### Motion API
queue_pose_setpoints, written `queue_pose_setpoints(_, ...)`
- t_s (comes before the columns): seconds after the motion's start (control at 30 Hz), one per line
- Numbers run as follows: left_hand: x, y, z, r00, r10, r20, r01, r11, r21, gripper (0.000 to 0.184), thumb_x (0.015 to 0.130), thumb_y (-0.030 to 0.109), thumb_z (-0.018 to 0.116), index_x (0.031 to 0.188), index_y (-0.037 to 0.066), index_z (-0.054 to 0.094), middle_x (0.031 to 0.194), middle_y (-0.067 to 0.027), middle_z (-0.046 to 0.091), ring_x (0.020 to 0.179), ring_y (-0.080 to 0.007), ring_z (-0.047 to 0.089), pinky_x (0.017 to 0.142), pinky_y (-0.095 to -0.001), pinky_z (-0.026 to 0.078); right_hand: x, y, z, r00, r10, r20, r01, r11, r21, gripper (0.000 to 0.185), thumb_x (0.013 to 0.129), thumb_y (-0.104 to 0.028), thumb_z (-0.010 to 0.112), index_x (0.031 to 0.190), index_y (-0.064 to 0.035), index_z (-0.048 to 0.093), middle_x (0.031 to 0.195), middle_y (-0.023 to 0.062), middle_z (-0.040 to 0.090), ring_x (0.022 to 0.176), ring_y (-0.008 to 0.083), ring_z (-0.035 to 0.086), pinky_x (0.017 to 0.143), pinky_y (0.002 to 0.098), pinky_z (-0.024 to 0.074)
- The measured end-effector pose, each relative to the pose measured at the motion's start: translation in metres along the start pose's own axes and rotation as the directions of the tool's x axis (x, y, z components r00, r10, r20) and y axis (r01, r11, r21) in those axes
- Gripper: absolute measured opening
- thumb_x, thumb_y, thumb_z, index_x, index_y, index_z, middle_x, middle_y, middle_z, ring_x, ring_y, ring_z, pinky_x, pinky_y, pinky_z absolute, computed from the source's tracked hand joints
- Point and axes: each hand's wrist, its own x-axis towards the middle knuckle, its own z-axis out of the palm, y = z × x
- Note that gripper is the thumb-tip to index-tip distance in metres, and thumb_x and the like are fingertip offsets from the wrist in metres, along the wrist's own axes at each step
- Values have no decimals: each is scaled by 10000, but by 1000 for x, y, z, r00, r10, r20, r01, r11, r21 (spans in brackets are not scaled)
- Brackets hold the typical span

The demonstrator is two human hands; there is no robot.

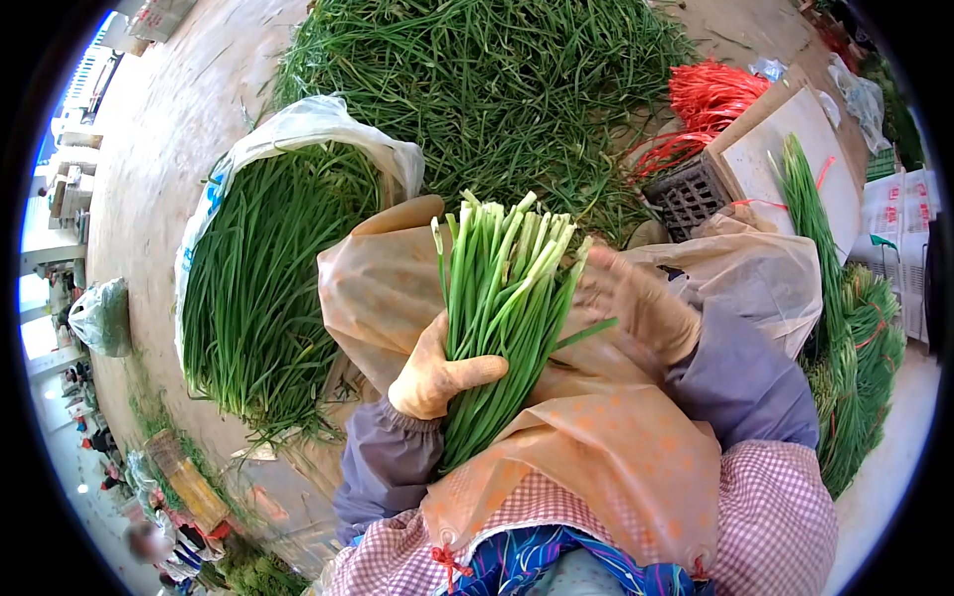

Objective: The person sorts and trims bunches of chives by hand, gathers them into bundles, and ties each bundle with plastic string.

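Observation:
My left hand (437, 372), in a tan glove, is wrapped round a bunch of garlic chives (512, 298), thumb across the front. The pale cut ends point up and away, while the green leaves hang toward my lap. One leaf sticks out at the bunch's right side. Just right of the bunch is my right hand (641, 303), also gloved and smeared by motion; its fingers do not show clearly, nor whether they touch the stems. Beneath both hands, a translucent orange-tinted plastic apron (616, 427) covers my lap.
A large heap of loose green leaves (477, 89) lies ahead. To the left stands an open plastic bag (397, 159) full of chives. Red ties (720, 94), a black crate (686, 204) and a white board (795, 149) are at right, beside tied bunches (865, 368).

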Motion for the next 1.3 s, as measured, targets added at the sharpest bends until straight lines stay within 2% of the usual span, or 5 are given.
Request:
queue_pose_setpoints(0.33, 1, -16, 8, 990, 142, 8, -139, 954, 265, 832, 752, 118, 840, 1426, -30, 376, 1332, -111, 555, 1207, -177, 519, 1062, -327, 388, 14, -15, -2, 954, -296, -53, 285, 945, -161, 138, 945, -142, 558, 997, -32, 622, 697, 40, 625, 448, 114, 498, 423, 260, 443)
queue_pose_setpoints(0.53, 4, -28, 6, 982, 187, -33, -164, 922, 352, 829, 748, 153, 843, 1408, -40, 381, 1298, -127, 574, 1175, -190, 545, 1042, -327, 410, 25, -106, 5, 595, -802, 63, 583, 376, -721, 401, 937, -230, 660, 1288, -55, 578, 1127, 88, 648, 1025, 194, 629, 939, 327, 505)
queue_pose_setpoints(0.87, 11, -31, -4, 993, 114, -5, -104, 923, 371, 867, 740, 192, 860, 1414, -44, 368, 1255, -124, 591, 1139, -181, 565, 1014, -321, 437, 76, -94, 114, 729, 284, 623, 674, -135, -726, 227, 929, -249, 635, 1033, -49, 659, 917, 135, 648, 902, 318, 633, 806, 406, 499)
queue_pose_setpoints(1.1, 17, -23, -3, 995, 50, 86, -63, 986, 154, 858, 747, 106, 847, 1432, -37, 351, 1310, -88, 564, 1178, -163, 535, 1046, -320, 409, 94, -132, 90, 572, -335, 749, 482, -600, -638, 152, 933, -152, 636, 1010, -25, 670, 921, 117, 686, 868, 247, 666, 797, 330, 550)
queue_pose_setpoints(1.3, 13, -15, -2, 992, 50, 117, -47, 998, -32, 824, 827, 253, 796, 1441, -42, 333, 1339, -111, 537, 1219, -187, 514, 1070, -339, 385, 63, -169, 44, 411, -833, 371, 211, -309, -927, 208, 896, -149, 675, 1074, -41, 662, 1016, 82, 683, 949, 214, 645, 840, 333, 507)
